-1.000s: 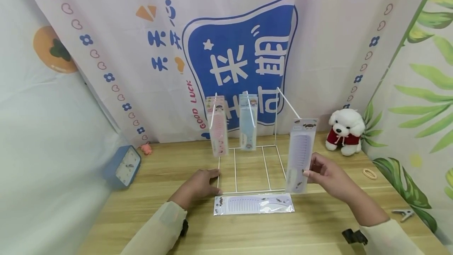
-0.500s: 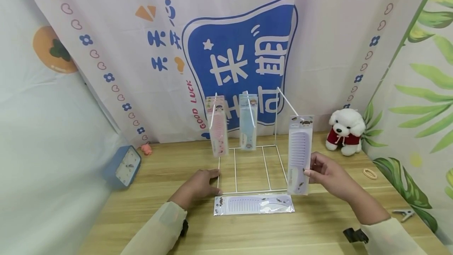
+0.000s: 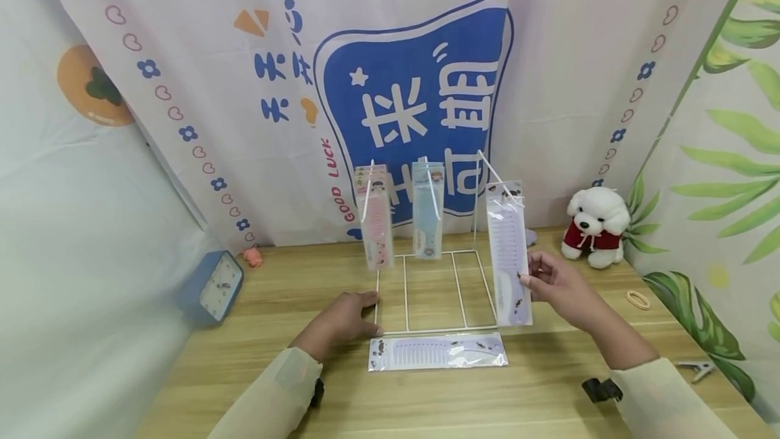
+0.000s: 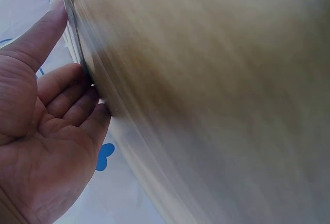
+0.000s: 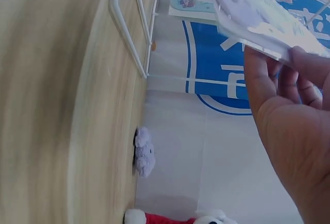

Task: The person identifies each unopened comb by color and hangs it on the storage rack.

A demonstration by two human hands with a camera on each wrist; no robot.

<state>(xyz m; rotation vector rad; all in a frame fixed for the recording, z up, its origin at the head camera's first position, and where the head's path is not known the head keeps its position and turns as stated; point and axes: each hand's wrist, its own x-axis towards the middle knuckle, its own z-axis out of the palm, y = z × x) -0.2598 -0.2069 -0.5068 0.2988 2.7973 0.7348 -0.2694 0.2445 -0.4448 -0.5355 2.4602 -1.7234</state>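
Note:
A white wire display rack [image 3: 452,290] stands on the wooden table. Pink comb packs [image 3: 374,222] hang on its left hook and a blue comb pack [image 3: 426,219] on the middle one. My right hand [image 3: 551,283] pinches the lower edge of a purple comb pack [image 3: 508,253], [image 5: 258,15], whose top is threaded on the rack's right hook [image 3: 496,175]. My left hand [image 3: 347,314] rests flat on the table with its fingers against the rack's base wire [image 4: 72,23]. Another purple comb pack [image 3: 435,351] lies flat in front of the rack.
A blue alarm clock [image 3: 213,286] stands at the left, a small pink toy [image 3: 251,257] behind it. A white plush dog [image 3: 594,225] sits at the right, with a rubber band [image 3: 636,299] and a clip [image 3: 695,369] nearer. Printed curtains hang behind.
My right hand has moved the purple comb pack up and to the left, from off the hook's tip onto the right hook. My left hand has stayed put.

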